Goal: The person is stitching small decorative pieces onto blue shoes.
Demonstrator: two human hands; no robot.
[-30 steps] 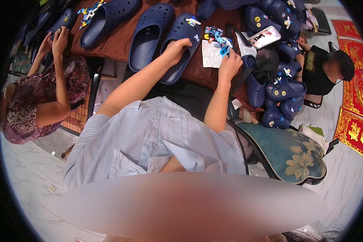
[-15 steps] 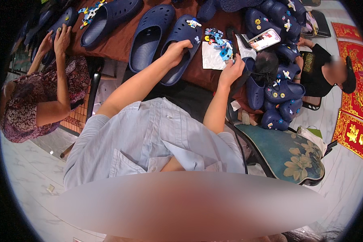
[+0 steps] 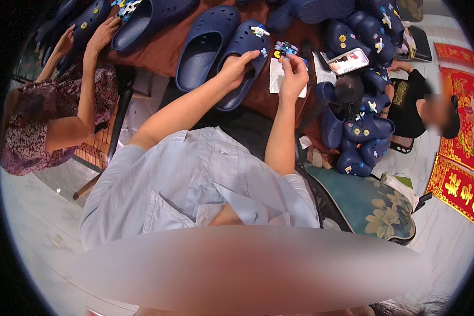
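Observation:
My left hand (image 3: 236, 70) grips a navy clog (image 3: 256, 42) by its side, thumb on the upper beside the strap. A white charm (image 3: 260, 31) and a smaller light one sit in holes on its top. To its left, the matching navy clog (image 3: 208, 31) lies with no charms on it. My right hand (image 3: 294, 79) is closed in a pinch over a white sheet (image 3: 275, 79), at the near edge of a pile of small blue, black and yellow charms (image 3: 286, 48). Whatever is between those fingertips is too small to make out.
Clogs with charms (image 3: 366, 126) are heaped at the right, with a phone (image 3: 348, 61) and a dark mesh bag (image 3: 348, 89) beside them. Co-workers sit at both sides; the left one's hand (image 3: 108, 32) reaches toward other charms. A green floral chair (image 3: 363, 200) stands to my right.
My right hand has moved farther over the sheet, toward the charm pile. My left hand still grips the clog. The left co-worker's one hand has gone from a clog to the charms.

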